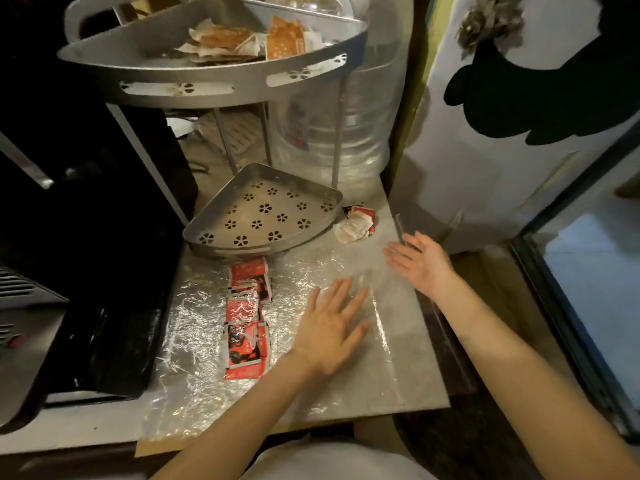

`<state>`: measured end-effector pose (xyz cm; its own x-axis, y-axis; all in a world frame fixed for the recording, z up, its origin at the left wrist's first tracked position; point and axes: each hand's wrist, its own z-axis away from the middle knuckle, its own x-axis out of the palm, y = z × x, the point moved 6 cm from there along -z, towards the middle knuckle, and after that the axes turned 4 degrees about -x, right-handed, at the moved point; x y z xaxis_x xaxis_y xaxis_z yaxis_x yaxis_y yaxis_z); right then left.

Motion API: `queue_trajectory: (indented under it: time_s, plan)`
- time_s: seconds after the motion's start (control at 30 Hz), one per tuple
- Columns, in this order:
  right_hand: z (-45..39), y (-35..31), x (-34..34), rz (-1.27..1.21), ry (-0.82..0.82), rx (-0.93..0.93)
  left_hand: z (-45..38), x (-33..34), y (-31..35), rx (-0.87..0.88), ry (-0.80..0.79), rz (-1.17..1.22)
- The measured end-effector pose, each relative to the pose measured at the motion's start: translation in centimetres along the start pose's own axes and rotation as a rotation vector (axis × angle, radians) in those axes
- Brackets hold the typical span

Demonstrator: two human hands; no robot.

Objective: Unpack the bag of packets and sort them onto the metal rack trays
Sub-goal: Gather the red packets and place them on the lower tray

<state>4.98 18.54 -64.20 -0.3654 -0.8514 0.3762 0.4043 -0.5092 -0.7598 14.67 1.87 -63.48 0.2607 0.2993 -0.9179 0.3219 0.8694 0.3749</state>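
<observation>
A clear plastic bag [194, 327] lies flat on the counter with several red packets [246, 320] inside it in a row. My left hand [332, 327] rests palm down on the bag, fingers spread, just right of the red packets. My right hand [420, 261] hovers open, palm up, near the bag's far right corner. The lower metal rack tray [266, 211] stands bare behind the bag. The upper tray [194, 84] holds orange and white packets [242, 41]. A small pile of red and white packets [356, 221] lies on the counter right of the lower tray.
A black appliance [86, 271] stands at the left edge of the counter. A large clear water bottle [339, 133] sits behind the rack. A white fridge door [502, 133] closes off the right side. The counter's right edge [436, 341] drops off beside my right forearm.
</observation>
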Motion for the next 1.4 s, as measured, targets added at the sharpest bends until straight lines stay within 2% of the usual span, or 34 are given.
queue_trajectory:
  time_s: [0.17, 0.3, 0.37, 0.47, 0.53, 0.6, 0.67, 0.73, 0.87, 0.93, 1.1, 1.2, 1.3, 1.4]
  plan:
    - [1.3, -0.5, -2.8, 0.153, -0.053, 0.053, -0.4, 2.9, 3.7, 0.114, -0.125, -0.054]
    - [2.2, -0.8, -4.7, 0.398, 0.01, -0.037, -0.8, 4.7, 3.9, 0.097, -0.126, -0.112]
    - [2.9, -1.2, -4.9, 0.712, 0.057, -0.16, -0.9, 5.2, 3.7, 0.086, -0.124, -0.136]
    - [3.7, -2.0, -4.1, 1.414, 0.118, -0.446, -0.7, 4.5, 3.9, 0.091, -0.136, -0.093]
    - [4.2, -1.9, -2.4, 1.683, 0.133, -0.592, -0.8, 3.4, 3.7, 0.078, -0.133, 0.015]
    - [4.5, -1.5, -0.1, 1.733, 0.053, -0.656, -0.9, 1.9, 2.6, 0.024, -0.108, 0.183]
    - [4.7, -0.7, 2.6, 1.71, -0.099, -0.674, -0.4, -0.1, 0.7, -0.058, -0.052, 0.361]
    - [5.0, 0.2, 5.5, 1.685, -0.242, -0.681, 0.7, -2.2, -1.5, -0.135, 0.044, 0.438]
    - [4.8, 2.9, 10.7, 1.591, -0.501, -0.648, 4.0, -5.5, -6.4, -0.349, 0.305, 0.341]
    - [4.9, 4.4, 13.2, 1.549, -0.614, -0.641, 5.9, -6.0, -8.7, -0.504, 0.386, 0.278]
    - [5.9, 7.5, 18.0, 1.501, -0.821, -0.576, 10.5, -5.0, -12.0, -0.87, 0.309, 0.187]
    - [5.7, 9.1, 19.8, 1.645, -0.88, -0.614, 11.6, -4.1, -12.8, -0.943, 0.235, 0.197]
    - [5.8, 10.3, 21.0, 1.852, -0.933, -0.731, 11.7, -3.9, -12.7, -0.988, 0.184, 0.203]
    - [5.4, 11.1, 21.6, 1.917, -0.955, -0.676, 11.2, -4.1, -12.6, -1.016, 0.159, 0.22]
